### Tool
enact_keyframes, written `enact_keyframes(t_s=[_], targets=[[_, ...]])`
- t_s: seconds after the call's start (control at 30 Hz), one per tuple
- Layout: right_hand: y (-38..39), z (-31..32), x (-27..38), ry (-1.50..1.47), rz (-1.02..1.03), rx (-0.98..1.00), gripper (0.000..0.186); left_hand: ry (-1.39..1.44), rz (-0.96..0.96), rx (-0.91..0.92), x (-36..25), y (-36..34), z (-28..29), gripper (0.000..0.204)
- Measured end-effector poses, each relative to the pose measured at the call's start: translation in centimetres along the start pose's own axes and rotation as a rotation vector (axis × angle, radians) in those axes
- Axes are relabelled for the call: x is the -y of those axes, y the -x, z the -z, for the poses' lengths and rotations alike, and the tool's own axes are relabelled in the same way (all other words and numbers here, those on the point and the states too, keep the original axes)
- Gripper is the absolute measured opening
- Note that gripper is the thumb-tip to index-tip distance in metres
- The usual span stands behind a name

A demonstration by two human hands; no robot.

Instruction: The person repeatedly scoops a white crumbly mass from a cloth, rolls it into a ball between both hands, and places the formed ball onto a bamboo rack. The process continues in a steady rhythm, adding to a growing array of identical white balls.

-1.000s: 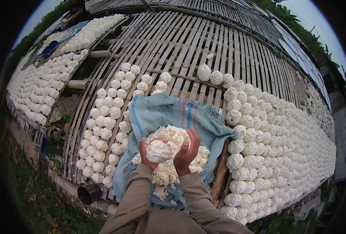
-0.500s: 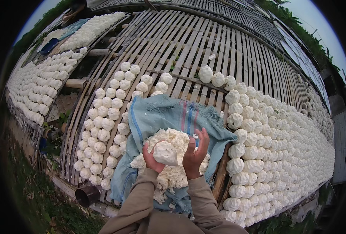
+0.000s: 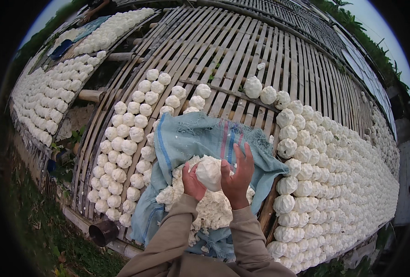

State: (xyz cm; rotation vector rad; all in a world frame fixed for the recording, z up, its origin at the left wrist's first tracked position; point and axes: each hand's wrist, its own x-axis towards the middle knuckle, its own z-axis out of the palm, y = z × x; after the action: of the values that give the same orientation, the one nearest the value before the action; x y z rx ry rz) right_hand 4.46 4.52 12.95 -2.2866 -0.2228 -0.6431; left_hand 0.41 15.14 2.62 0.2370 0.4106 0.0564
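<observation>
Between my two hands is a white, lumpy dough-like ball (image 3: 209,173) with a faceted surface. My left hand (image 3: 194,183) cups it from the left, fingers curled against its side. My right hand (image 3: 236,179) is upright on the other side, its fingers stretched upward and apart, and its thumb appears to touch the ball's right edge. Below them a crumbly white mass (image 3: 214,210) lies on a blue woven sack (image 3: 186,134) with frayed edges; my hands hide part of the mass.
Bamboo slats (image 3: 228,51) form the platform. Rows of white balls (image 3: 128,134) stand left of the sack, and a dense field of balls (image 3: 334,180) covers the right. A dark open pipe end (image 3: 104,233) sits at the lower left. Another person (image 3: 98,8) is at the far left.
My hands and the ball have moved up and slightly right. The ball has turned, and my right hand has closed in on its right side. The view has shifted a little.
</observation>
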Motion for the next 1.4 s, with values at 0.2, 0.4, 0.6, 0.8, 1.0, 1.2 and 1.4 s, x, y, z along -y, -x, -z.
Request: enact_keyframes(t_s=[0.2, 0.4, 0.6, 0.8, 1.0, 1.2, 1.4], targets=[[-3.2, -0.8, -0.7, 0.005, 0.161, 0.169, 0.051, 0.080, 0.112, 0.189, -0.9, -2.2, -3.7, 0.067], [-6.5, -2.2, -2.3, -0.174, 0.002, 0.438, 0.049, -0.163, 0.078, 0.038, 0.5, -4.5, -6.7, 0.075], [-8.3, -3.4, -4.1, -0.078, 0.098, 0.246, 0.036, -0.001, 0.138, 0.122, 1.9, -6.8, -5.7, 0.070], [-16.1, -7.5, -9.1, -0.049, 0.131, 0.470, 0.038, -0.216, 0.165, 0.125, 0.8, -9.7, -4.6, 0.078], [-34.5, -18.2, -19.5, 0.406, 0.293, 0.193, 0.047, -0.539, -0.032, 0.212, -3.1, -18.1, -7.9, 0.076], [-37.2, -18.2, -24.0, 0.496, 0.257, 0.576, 0.062, -1.021, -0.472, 0.321, -5.0, -33.1, -15.1, 0.071], [-33.8, -15.6, -25.5, 0.369, 0.348, 0.349, 0.057, -1.443, -0.844, 0.288, -1.5, -45.1, -18.6, 0.071]])
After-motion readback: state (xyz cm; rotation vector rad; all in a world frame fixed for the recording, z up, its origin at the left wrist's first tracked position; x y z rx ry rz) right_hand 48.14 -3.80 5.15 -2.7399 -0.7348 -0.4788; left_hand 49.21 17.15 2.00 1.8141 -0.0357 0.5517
